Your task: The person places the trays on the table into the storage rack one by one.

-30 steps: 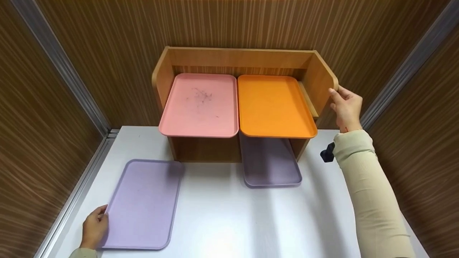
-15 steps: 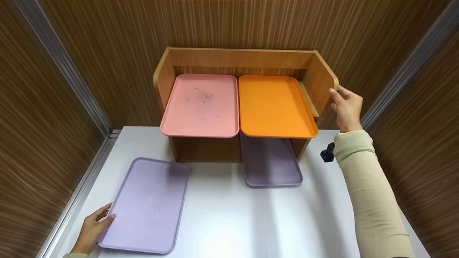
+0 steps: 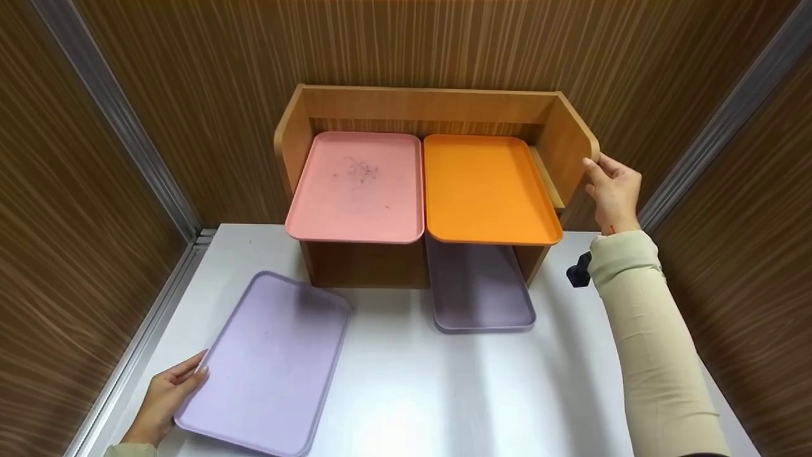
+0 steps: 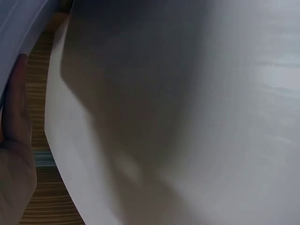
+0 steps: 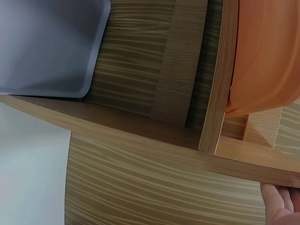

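A light purple tray (image 3: 269, 362) is tilted up at the front left, its left edge gripped by my left hand (image 3: 163, 400) with the thumb on top. In the left wrist view, the fingers (image 4: 18, 93) lie under that tray's edge (image 4: 23, 23). My right hand (image 3: 615, 193) pinches the front edge of the right side panel (image 3: 574, 136) of a wooden shelf. On the shelf's upper level lie a pink tray (image 3: 358, 190) with dark marks and an orange tray (image 3: 488, 190), side by side. A second purple tray (image 3: 482, 292) sticks out of the lower right compartment.
The lower left compartment (image 3: 368, 263) stands beside the second purple tray. White tabletop (image 3: 399, 381) spreads in front of the shelf. Wood-patterned walls (image 3: 431, 38) with metal corner strips enclose the back and both sides.
The purple tray at the left has been lifted from the table, turned clockwise and shifted right by my left hand. My right hand stays on the shelf panel.
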`<action>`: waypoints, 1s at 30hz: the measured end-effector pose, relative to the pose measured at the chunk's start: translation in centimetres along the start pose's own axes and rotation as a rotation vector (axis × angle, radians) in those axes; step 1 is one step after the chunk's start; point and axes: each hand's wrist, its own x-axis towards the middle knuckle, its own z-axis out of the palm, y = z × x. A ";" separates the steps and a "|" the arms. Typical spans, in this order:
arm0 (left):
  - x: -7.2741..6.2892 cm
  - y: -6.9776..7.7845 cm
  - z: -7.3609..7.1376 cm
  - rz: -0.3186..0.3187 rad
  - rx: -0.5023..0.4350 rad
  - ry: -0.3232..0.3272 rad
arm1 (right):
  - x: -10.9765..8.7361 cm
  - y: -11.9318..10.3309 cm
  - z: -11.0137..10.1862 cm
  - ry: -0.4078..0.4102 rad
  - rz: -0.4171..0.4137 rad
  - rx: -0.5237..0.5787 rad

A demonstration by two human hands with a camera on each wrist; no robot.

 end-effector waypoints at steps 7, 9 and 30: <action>0.0 1.3 2.8 0.030 -0.034 -0.100 | 0.0 0.1 -0.1 -0.006 -0.011 0.000; 0.0 1.7 3.9 0.050 -0.047 -0.103 | -0.1 0.1 -0.1 -0.007 -0.008 -0.013; 4.4 5.6 15.8 0.141 -0.189 -0.058 | -0.2 -0.1 0.1 -0.004 0.000 -0.015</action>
